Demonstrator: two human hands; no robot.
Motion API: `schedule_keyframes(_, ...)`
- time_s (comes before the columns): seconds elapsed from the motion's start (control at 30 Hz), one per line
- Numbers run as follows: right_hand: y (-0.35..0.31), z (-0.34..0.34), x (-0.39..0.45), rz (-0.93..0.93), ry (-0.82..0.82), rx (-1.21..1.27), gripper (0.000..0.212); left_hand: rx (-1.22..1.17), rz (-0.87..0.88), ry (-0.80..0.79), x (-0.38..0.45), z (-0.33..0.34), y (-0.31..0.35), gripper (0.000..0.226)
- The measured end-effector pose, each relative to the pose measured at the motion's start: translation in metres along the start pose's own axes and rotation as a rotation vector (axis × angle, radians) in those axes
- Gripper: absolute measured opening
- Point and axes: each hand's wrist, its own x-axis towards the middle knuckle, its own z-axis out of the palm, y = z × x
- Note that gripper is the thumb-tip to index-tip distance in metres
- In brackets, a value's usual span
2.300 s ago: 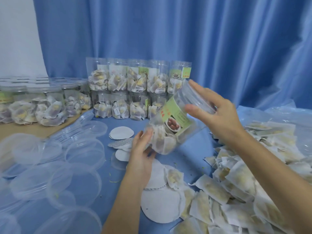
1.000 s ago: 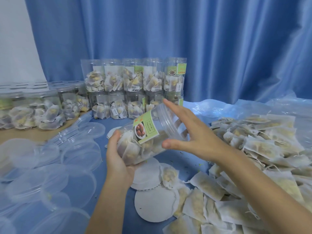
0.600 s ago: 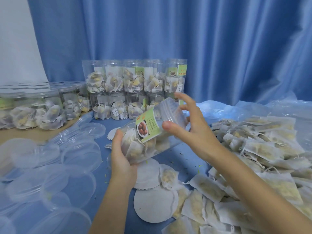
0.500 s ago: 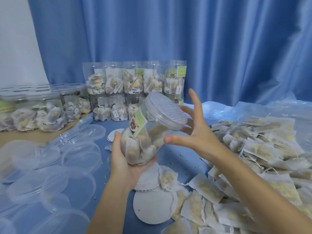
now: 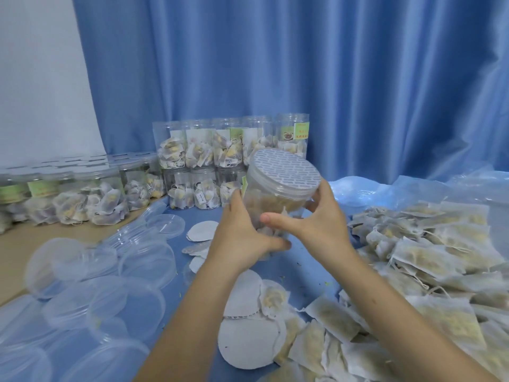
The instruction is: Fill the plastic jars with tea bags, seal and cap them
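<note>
While both hands hold it above the middle of the desk (image 5: 311, 274), the plastic jar (image 5: 278, 199) stands near upright, tilted slightly toward the camera, with its cap (image 5: 285, 170) on and a printed seal disc visible through the clear top. The left hand (image 5: 242, 238) has its grip closed round the lower body of the jar, fingers curled under and about the base. The right hand (image 5: 321, 224) grips the jar's right side just below the cap rim, thumb across the front, fingers behind.

Assessment of handling: the jar is judged light, being thin clear plastic partly filled with tea bags. The wall looks smooth and likely slippery, and probably flexes under a hard squeeze. A firm hold on the lower body, with the other hand on the ribbed cap edge, appears the soundest arrangement for tightening. Whether the cap is fully home cannot be told.

Surroundings: finished jars (image 5: 231, 150) stand stacked in two tiers at the far edge of the desk, with more capped jars (image 5: 91, 197) along the far left. Loose clear lids (image 5: 132, 293) lie over the left side. Seal discs (image 5: 248, 343) lie near the front centre. Loose tea bags (image 5: 418, 260) are heaped over the right side, soft and easily crushed.
</note>
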Motion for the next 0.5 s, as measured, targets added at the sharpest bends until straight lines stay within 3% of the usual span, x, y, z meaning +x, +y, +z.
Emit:
schedule_keyframes(0.13, -0.014, 0.012, -0.007, -0.047, 0.004, -0.026, 0.09, 0.259, -0.081, 0.007, 0.004, -0.023, 0.016, 0.082)
schedule_keyframes(0.4, -0.049, 0.05, -0.015, -0.062, -0.121, 0.076, 0.083, 0.241, 0.004, 0.062, -0.011, -0.097, 0.006, 0.066)
schedule_keyframes(0.5, -0.07, 0.079, -0.009, -0.088, -0.191, 0.055, 0.08, 0.221, 0.039, 0.131, -0.017, -0.131, -0.002, 0.072)
